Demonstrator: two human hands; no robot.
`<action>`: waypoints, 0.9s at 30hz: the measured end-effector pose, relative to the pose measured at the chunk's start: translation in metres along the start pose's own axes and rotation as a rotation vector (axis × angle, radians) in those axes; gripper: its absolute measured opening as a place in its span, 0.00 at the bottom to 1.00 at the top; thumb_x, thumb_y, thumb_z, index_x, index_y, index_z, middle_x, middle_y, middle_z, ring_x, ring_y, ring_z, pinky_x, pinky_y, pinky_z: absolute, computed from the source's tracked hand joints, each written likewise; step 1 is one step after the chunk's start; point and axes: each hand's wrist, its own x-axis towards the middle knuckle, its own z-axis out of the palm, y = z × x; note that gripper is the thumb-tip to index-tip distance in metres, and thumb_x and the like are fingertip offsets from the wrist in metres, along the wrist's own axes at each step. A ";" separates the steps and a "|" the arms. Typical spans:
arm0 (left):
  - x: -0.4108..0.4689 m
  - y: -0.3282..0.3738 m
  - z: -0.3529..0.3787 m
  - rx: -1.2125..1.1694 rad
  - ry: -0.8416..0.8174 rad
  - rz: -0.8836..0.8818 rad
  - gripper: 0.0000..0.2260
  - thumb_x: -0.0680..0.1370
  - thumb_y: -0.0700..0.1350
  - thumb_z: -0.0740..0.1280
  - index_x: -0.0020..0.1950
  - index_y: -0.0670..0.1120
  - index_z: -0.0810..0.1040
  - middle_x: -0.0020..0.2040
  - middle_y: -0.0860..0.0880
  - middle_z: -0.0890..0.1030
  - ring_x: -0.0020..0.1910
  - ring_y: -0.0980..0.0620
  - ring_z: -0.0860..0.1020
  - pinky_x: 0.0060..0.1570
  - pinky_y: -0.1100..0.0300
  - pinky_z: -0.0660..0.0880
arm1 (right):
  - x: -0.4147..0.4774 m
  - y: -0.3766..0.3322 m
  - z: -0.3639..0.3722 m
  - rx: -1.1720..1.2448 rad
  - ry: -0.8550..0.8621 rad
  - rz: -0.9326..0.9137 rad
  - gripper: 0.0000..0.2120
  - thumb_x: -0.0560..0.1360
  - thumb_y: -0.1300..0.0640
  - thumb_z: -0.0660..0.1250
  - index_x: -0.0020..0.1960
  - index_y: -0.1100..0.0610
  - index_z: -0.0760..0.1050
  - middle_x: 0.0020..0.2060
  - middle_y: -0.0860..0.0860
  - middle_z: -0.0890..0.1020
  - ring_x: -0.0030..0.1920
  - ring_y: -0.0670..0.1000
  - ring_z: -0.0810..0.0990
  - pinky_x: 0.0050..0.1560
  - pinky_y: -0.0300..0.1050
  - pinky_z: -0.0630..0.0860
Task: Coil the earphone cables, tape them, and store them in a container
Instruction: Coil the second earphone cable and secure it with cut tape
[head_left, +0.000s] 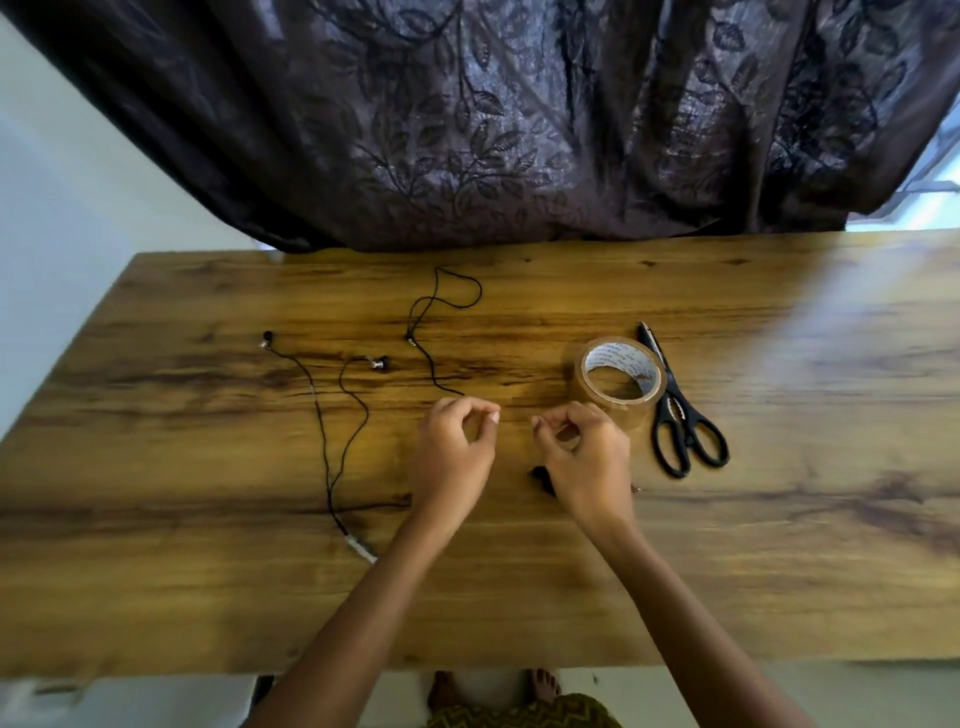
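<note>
Wooden table (779, 545): earphones (379, 364), tape roll (641, 410), scissors (675, 410).

Lit by soft daylight from the window (932, 166), far right of and beyond the fingers (491, 415). Pale glare across the table (810, 332) right of them. Faint shadows beneath. Blurred and bowed toward the edges.

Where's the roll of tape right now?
In the head view, the tape sits on the table right of centre, just beyond the right hand, with the scissors close beside it on its right.
</note>
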 end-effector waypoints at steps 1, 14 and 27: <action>0.002 -0.003 -0.007 -0.006 0.028 -0.002 0.03 0.76 0.44 0.66 0.46 0.50 0.79 0.49 0.52 0.79 0.49 0.56 0.75 0.44 0.69 0.69 | 0.003 -0.004 0.006 -0.005 -0.027 -0.029 0.01 0.73 0.58 0.68 0.43 0.54 0.79 0.41 0.49 0.79 0.42 0.46 0.75 0.40 0.34 0.70; -0.004 -0.034 -0.071 -0.069 0.177 -0.089 0.04 0.76 0.42 0.65 0.47 0.50 0.80 0.47 0.53 0.81 0.48 0.59 0.76 0.42 0.71 0.70 | 0.067 -0.027 0.097 -0.455 -0.272 -0.171 0.21 0.73 0.46 0.68 0.59 0.60 0.76 0.58 0.56 0.77 0.62 0.56 0.72 0.57 0.49 0.74; 0.009 -0.044 -0.085 -0.087 0.158 -0.098 0.04 0.76 0.42 0.66 0.46 0.49 0.80 0.41 0.58 0.78 0.42 0.64 0.75 0.38 0.78 0.69 | 0.032 -0.026 0.081 -0.572 -0.400 -0.042 0.07 0.76 0.54 0.65 0.47 0.56 0.80 0.42 0.52 0.83 0.47 0.53 0.81 0.56 0.50 0.75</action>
